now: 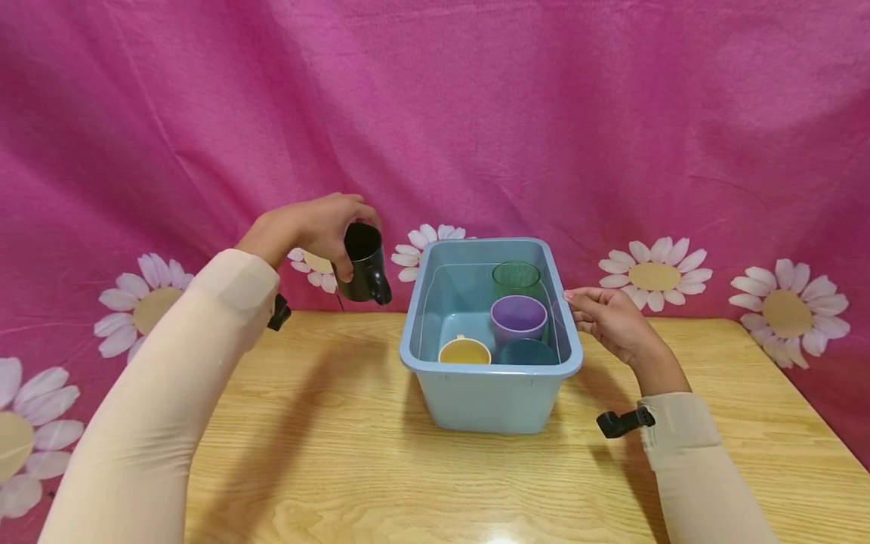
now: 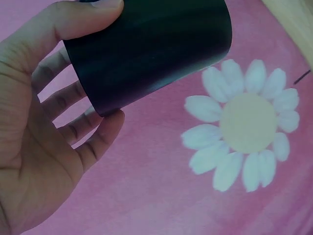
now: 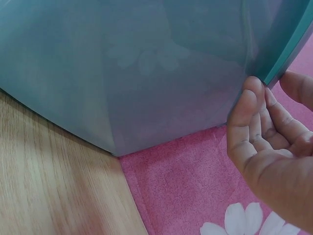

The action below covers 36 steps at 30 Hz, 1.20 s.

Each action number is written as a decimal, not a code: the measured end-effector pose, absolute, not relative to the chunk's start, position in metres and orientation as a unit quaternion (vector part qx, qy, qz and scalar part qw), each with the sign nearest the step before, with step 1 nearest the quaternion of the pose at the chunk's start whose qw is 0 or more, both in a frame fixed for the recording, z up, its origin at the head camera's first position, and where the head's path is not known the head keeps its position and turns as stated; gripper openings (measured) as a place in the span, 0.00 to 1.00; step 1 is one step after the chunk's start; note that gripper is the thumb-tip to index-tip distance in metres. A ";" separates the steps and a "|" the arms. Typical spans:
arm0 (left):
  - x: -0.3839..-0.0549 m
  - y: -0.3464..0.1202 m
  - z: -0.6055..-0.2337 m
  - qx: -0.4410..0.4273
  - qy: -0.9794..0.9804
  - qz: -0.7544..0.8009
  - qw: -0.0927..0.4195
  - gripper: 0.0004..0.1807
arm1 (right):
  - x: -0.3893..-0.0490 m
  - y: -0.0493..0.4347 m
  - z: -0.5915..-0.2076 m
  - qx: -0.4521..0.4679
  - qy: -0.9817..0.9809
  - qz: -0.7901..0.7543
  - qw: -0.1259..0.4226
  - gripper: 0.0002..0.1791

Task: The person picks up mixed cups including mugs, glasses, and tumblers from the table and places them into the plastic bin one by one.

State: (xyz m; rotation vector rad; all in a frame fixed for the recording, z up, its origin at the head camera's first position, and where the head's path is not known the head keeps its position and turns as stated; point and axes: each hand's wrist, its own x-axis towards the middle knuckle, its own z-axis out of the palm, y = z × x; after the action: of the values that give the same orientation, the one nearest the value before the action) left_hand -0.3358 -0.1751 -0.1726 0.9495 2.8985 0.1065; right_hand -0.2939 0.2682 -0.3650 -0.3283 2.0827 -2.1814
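Observation:
My left hand point(image 1: 325, 227) grips a black mug point(image 1: 367, 273) by its rim, in the air left of the bin. The mug's handle points down and to the right. In the left wrist view, the thumb lies along one side of the mug point(image 2: 151, 49) and the other fingers reach round its rim. My right hand point(image 1: 612, 323) pinches the right rim of a blue-grey plastic bin point(image 1: 485, 400), thumb on top and fingers beneath. Inside the bin are a green clear glass point(image 1: 516, 278), a purple cup point(image 1: 519, 326), a teal cup point(image 1: 526, 353) and a yellow cup point(image 1: 465, 352).
The bin stands on a light wooden table point(image 1: 340, 468), near its far edge. Behind hangs a pink cloth point(image 1: 544, 121) with white daisies. A small black camera point(image 1: 621, 421) is strapped to the right sleeve.

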 end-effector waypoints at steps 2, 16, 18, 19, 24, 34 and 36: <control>-0.335 -0.171 -0.168 0.321 0.946 0.032 0.041 0.35 | -0.295 0.268 -0.366 -0.106 0.685 -0.719 0.055 0.08; -0.330 -0.129 -0.151 0.363 0.932 0.008 0.020 0.37 | -0.292 0.272 -0.366 -0.111 0.679 -0.723 0.053 0.08; -0.330 -0.122 -0.149 0.376 0.926 0.004 0.014 0.38 | -0.292 0.272 -0.366 -0.118 0.672 -0.729 0.052 0.08; -0.330 -0.119 -0.148 0.383 0.924 0.001 0.011 0.38 | -0.292 0.272 -0.366 -0.120 0.668 -0.732 0.052 0.08; -0.327 -0.106 -0.147 0.392 0.920 0.005 0.018 0.39 | -0.294 0.271 -0.368 -0.127 0.659 -0.739 0.051 0.08; -0.326 -0.089 -0.156 0.402 0.914 0.049 0.020 0.40 | -0.293 0.271 -0.367 -0.113 0.670 -0.732 0.052 0.08; -0.327 -0.085 -0.159 0.408 0.911 0.050 0.015 0.40 | -0.293 0.271 -0.366 -0.111 0.670 -0.732 0.052 0.07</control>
State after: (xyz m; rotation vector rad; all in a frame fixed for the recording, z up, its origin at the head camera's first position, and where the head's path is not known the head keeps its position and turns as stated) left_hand -0.3272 -0.0845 -0.1592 1.2698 2.8355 0.1546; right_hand -0.2926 0.2707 -0.3662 -0.3377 2.0395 -2.2262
